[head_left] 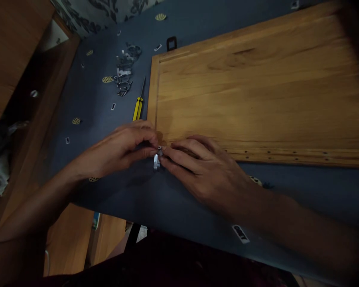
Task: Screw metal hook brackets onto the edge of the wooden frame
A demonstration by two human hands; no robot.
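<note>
At the near left corner of a wooden panel (pixel 242 91) sits a small shiny metal hinge (pixel 156 162). From the left, my left hand (pixel 125 145) pinches the hinge's upper part between thumb and fingertips. My right hand (pixel 200 163) lies partly over the panel's near edge, its thumb and forefinger closed on the same hinge from the right. My fingertips hide much of the hinge where it meets the wood. Just beyond my left hand, a yellow-handled screwdriver (pixel 138 108) lies beside the panel's left edge.
Several metal hinges (pixel 124 73) and small screws (pixel 123 92) are heaped on the blue patterned tablecloth (pixel 92 95). A dark square piece (pixel 171 43) lies behind the panel. Wooden furniture (pixel 14 59) borders the left side. Small holes run along the panel's near edge.
</note>
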